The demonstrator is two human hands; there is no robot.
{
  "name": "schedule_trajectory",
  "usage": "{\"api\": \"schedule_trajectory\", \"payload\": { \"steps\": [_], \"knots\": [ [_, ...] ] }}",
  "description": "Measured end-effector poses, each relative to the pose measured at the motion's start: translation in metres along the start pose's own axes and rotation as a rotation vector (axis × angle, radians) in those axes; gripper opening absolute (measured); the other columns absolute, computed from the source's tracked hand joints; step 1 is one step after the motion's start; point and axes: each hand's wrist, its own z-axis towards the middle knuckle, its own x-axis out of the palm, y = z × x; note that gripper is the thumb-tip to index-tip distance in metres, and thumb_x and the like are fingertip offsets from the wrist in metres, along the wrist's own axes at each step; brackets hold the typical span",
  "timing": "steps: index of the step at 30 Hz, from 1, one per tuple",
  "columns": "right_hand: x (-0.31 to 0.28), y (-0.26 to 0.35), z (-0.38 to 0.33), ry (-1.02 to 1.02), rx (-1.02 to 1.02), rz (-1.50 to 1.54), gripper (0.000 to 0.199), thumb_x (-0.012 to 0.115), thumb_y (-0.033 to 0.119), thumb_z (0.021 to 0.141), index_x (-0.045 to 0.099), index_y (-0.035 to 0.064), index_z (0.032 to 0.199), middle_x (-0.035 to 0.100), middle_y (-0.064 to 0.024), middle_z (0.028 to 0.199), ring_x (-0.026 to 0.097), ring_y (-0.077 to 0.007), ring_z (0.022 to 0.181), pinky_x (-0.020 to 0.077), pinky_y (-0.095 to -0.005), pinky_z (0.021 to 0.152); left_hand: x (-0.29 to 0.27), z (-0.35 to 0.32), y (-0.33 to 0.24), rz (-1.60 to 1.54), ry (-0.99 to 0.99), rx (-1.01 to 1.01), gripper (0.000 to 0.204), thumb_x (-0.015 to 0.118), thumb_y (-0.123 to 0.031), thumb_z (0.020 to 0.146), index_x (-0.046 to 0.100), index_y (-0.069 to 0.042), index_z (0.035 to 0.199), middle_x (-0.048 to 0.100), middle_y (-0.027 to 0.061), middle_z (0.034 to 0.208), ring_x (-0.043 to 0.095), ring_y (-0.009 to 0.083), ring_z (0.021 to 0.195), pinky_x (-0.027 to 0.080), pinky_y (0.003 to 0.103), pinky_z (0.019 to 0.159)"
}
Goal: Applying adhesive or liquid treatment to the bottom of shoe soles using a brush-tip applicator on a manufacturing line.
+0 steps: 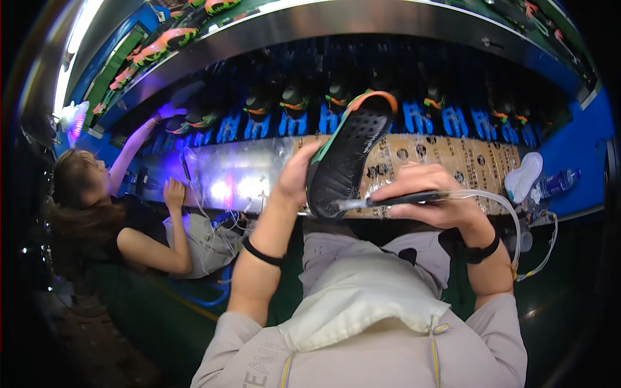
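Note:
My left hand [300,169] is closed around the side of a shoe [348,152], which it holds tilted up above the bench with its underside facing me. The underside is black with small dimples, and its rim is orange at the far end and green along the left side. In my right hand [430,191] is a slim black-handled brush [387,201], gripped like a pen. The brush's pale tip touches the shoe's near end, where the surface looks wet. A clear tube [504,199] runs from the brush's back end over my right wrist.
Along the bench's far side, blue holders [293,121] carry a row of dark shoes under a metal ledge [362,21]. Printed cardboard [475,161] covers the bench. A white sole-shaped piece [524,176] and a bottle [561,182] lie right. At left, a co-worker [139,223] reaches toward the row.

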Motion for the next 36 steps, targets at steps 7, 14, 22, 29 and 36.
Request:
{"api": "schedule_trajectory", "payload": {
  "steps": [7, 14, 22, 29, 36],
  "knots": [
    [0.029, -0.084, -0.059, -0.67, 0.425, 0.356, 0.027, 0.072, 0.007, 0.096, 0.075, -0.0015, 0.121, 0.074, -0.0107, 0.113, 0.068, -0.0173, 0.1, 0.0541, -0.0316, 0.09, -0.059, -0.05, 0.086, -0.612, -0.231, 0.16, 0.079, 0.037, -0.057, 0.1, 0.047, 0.001, 0.152, 0.059, 0.0297, 0.134, 0.063, 0.0435, 0.112, 0.058, 0.053, 0.09],
    [0.079, -0.179, -0.113, -0.939, 0.407, 0.149, 0.028, 0.068, 0.009, 0.099, 0.072, -0.0044, 0.123, 0.074, -0.014, 0.119, 0.067, -0.0214, 0.114, 0.0494, -0.0344, 0.103, 0.015, -0.04, -0.014, -0.256, 0.139, 0.196, 0.085, 0.044, -0.059, 0.1, 0.032, 0.001, 0.16, 0.056, 0.0403, 0.134, 0.07, 0.0515, 0.099, 0.067, 0.053, 0.069],
    [0.084, -0.183, -0.111, -0.874, 0.404, 0.031, 0.027, 0.07, 0.01, 0.097, 0.074, -0.0028, 0.12, 0.075, -0.0171, 0.114, 0.071, -0.0271, 0.106, 0.0525, -0.0363, 0.097, 0.123, 0.058, -0.183, -0.182, 0.159, 0.651, 0.091, 0.032, -0.065, 0.108, 0.025, 0.01, 0.158, 0.047, 0.0402, 0.147, 0.056, 0.0518, 0.13, 0.051, 0.055, 0.108],
    [0.082, -0.188, -0.118, -0.862, 0.439, 0.048, 0.027, 0.071, 0.008, 0.094, 0.074, -0.0025, 0.118, 0.075, -0.0171, 0.111, 0.071, -0.0281, 0.104, 0.0528, -0.0372, 0.096, 0.092, 0.048, -0.2, 1.728, -0.72, 1.659, 0.027, 0.068, -0.005, 0.091, 0.073, -0.001, 0.117, 0.073, 0.0184, 0.107, 0.072, 0.0346, 0.091, 0.058, 0.039, 0.081],
    [0.079, -0.172, -0.111, -0.836, 0.436, 0.066, 0.026, 0.07, 0.006, 0.093, 0.074, -0.0032, 0.117, 0.075, -0.0168, 0.11, 0.071, -0.0273, 0.103, 0.0532, -0.0362, 0.095, 0.009, -0.009, -0.32, 2.211, -1.548, 0.859, 0.053, 0.077, -0.038, 0.085, 0.067, 0.0, 0.121, 0.063, 0.0308, 0.119, 0.063, 0.0458, 0.114, 0.051, 0.054, 0.099]
  ]
}}
